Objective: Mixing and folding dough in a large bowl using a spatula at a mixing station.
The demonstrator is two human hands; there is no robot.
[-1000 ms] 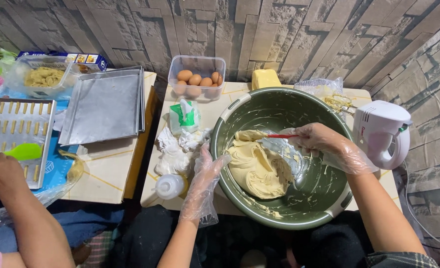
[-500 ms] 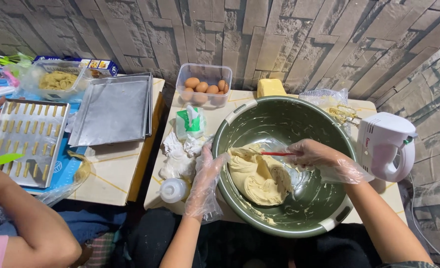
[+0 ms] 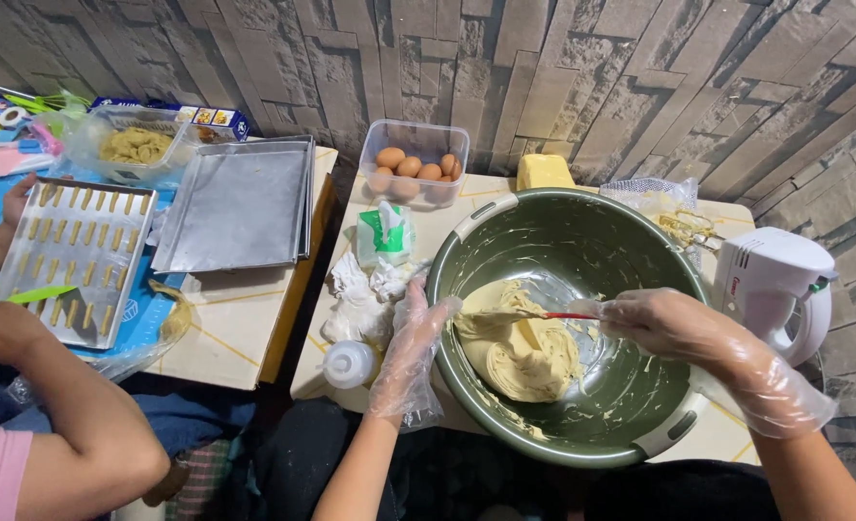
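The big green bowl (image 3: 582, 241) sits at the middle of the low table, and everything else is easiest placed from it. Inside, toward its near-left wall, lies a pale yellow dough (image 3: 524, 352), already gathered into one smooth mass, though smears and scraps cling to the bowl's floor and near wall, so I would judge the mixing mostly done and the scraping-down not finished. The right hand (image 3: 674, 323), in a loose clear glove, reaches in from the bowl's right side with fingers curled tight around the red handle of a spatula (image 3: 529, 315), whose blade is lying on top of the dough. The left hand (image 3: 411, 349), gloved too, rests on the bowl's left rim, fingers pressed together and pointing up along the edge, steadying it. Behind the bowl stand a tub of eggs (image 3: 414, 166) and a yellow block of butter (image 3: 544, 172); to its right lies a white hand mixer (image 3: 771, 285), set aside. Left of the bowl are crumpled wrappers and a small white bottle (image 3: 349, 364), then empty steel trays (image 3: 240, 205), and farther left another person's arm (image 3: 52, 405) beside a tray of piped strips (image 3: 71, 256).
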